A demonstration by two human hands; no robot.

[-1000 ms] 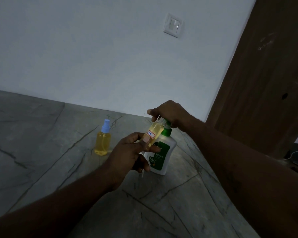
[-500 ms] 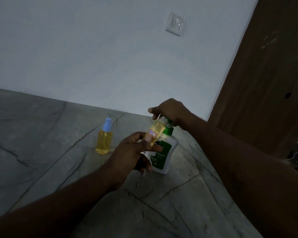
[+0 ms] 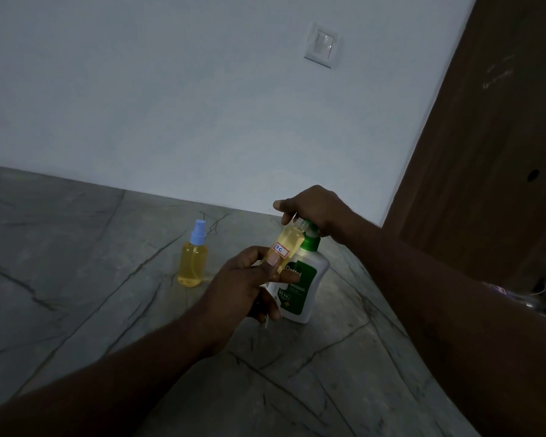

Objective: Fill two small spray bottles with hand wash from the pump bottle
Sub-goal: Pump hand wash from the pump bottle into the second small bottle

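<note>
1 spray bottle [image 3: 192, 263], capped in blue and full of yellow liquid, is standing on the surface [image 3: 76, 279], left of the pump bottle [image 3: 306, 288]; it is being judged done. The 2nd bottle [image 3: 289, 242], uncapped and tilted, is being held in the left hand's [image 3: 246, 279] grip, thumb and fingers curled round its lower half, its mouth just under the pump head. It is looking nearly full. The pump head is being gripped by the right hand [image 3: 316, 209], fingers curled over it. Only topping up and capping are being judged left. A switch [image 3: 322, 47] and a door [image 3: 501, 152] are being seen behind; nothing is standing in the way.
</note>
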